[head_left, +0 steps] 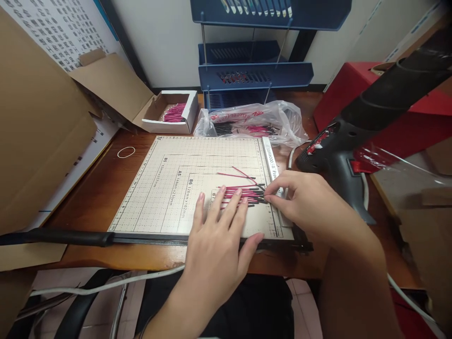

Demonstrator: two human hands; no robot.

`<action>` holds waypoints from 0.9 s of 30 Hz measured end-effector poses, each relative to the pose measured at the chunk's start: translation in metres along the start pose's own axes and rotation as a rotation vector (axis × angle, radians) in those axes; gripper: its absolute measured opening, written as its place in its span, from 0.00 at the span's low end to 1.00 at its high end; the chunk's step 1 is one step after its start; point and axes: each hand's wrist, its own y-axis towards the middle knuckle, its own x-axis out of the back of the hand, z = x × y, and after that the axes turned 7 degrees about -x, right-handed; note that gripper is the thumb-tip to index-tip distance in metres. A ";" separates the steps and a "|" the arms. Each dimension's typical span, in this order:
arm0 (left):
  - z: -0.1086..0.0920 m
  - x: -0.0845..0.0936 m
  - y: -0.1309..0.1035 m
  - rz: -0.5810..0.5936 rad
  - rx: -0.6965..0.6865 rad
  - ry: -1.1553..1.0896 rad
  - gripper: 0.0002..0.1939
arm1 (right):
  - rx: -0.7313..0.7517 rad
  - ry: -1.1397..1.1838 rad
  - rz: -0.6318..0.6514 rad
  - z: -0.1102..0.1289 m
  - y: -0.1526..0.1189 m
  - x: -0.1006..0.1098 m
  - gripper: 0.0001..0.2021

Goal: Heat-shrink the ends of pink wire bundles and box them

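Fingers point(215, 208) of the left hand point(215, 247) were spread over red-and-black wires point(252, 195) on the paper trimmer point(169, 188), black ends seemingly pinched by the right hand point(307, 195). Most were gathered roughly parallel; stray wires point(233, 175) lay unaligned, and more were left in the white box point(191, 110) and plastic bag point(293, 125).

We look forward and down from head height through a single camera, with our lap point(261, 303) at the bottom edge, the board point(141, 197) close at the centre and the wall point(162, 47) farther off up top
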 end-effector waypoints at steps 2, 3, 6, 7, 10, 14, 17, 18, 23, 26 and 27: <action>-0.004 -0.003 0.001 0.037 -0.019 -0.006 0.28 | 0.020 0.008 0.023 0.001 0.002 0.003 0.08; -0.006 -0.004 0.003 0.045 -0.029 -0.012 0.28 | 0.028 0.013 0.016 0.001 0.004 0.003 0.07; -0.007 -0.005 0.010 0.043 -0.045 -0.028 0.28 | 0.030 0.023 -0.046 0.000 0.007 0.003 0.07; -0.006 -0.004 0.013 0.035 -0.042 -0.029 0.29 | 0.030 0.024 -0.065 0.000 0.008 0.002 0.07; 0.004 0.000 0.023 0.018 -0.003 -0.012 0.29 | 0.047 0.031 -0.076 -0.002 0.010 -0.002 0.08; 0.016 0.003 0.033 0.027 0.019 -0.002 0.28 | 0.086 0.055 -0.061 -0.005 0.012 -0.007 0.09; 0.018 0.004 0.036 0.032 0.028 0.002 0.28 | 0.115 0.030 -0.046 -0.006 0.013 -0.008 0.10; 0.018 0.003 0.036 0.036 0.033 0.002 0.29 | 0.126 0.015 -0.044 -0.007 0.014 -0.008 0.11; 0.014 -0.002 0.040 0.081 0.009 -0.029 0.29 | 0.100 -0.023 -0.049 -0.007 0.013 -0.007 0.10; 0.011 -0.005 0.041 0.093 -0.010 -0.041 0.29 | 0.051 -0.021 -0.058 -0.008 0.011 -0.005 0.08; 0.010 -0.006 0.041 0.093 -0.015 -0.040 0.30 | 0.037 -0.022 -0.060 -0.008 0.011 -0.005 0.08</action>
